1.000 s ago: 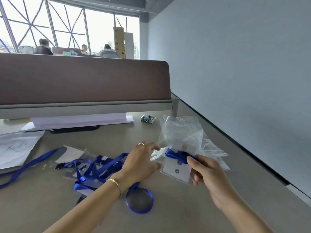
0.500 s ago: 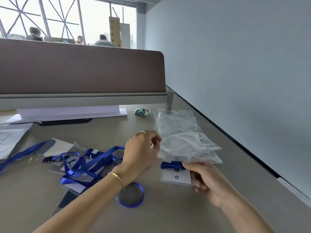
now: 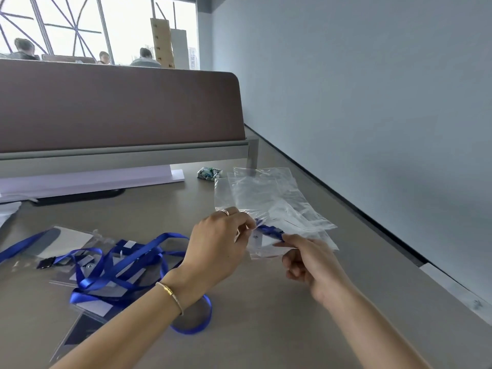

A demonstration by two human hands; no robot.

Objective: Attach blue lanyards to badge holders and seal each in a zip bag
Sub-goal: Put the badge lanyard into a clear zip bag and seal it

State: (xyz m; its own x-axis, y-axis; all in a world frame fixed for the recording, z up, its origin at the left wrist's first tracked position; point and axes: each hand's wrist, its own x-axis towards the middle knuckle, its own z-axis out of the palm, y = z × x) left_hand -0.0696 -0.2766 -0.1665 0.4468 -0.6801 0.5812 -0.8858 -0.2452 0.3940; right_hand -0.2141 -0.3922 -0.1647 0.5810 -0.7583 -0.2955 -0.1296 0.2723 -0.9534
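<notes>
desk [image 3: 266,328]: a flat, matte grey-brown top; all the work is laid on it.
bags [image 3: 269,198]: a loose stack of clear, thin, crinkled film at 1 o'clock from the hands. Judged very light, limp and slippery, so a sheet is best taken at an edge or at the mouth, not in the middle.
lanyards [image 3: 119,265]: a tangle of glossy blue ribbon at 9 o'clock from the left hand, soft and flat, lying over more clear holders. Judged apt to snag; the clip end is the safer hold.
left hand [image 3: 218,243]: fingertips are pinched on the near edge of a bag, seemingly at its mouth; a ring and a bracelet are worn.
right hand [image 3: 311,262]: thumb and forefinger are pinched on the badge and its folded ribbon; the other fingers are curled under.
badge [image 3: 263,242]: a clear holder with a white card, held between the two hands just at the bag's edge, its blue ribbon bunched at 12 o'clock. Judged light and semi-stiff, best held by a corner. Whether it is partly inside the film cannot be told.
wrapper [image 3: 209,173]: a small crumpled green-white scrap at 11 o'clock from the bags.
</notes>
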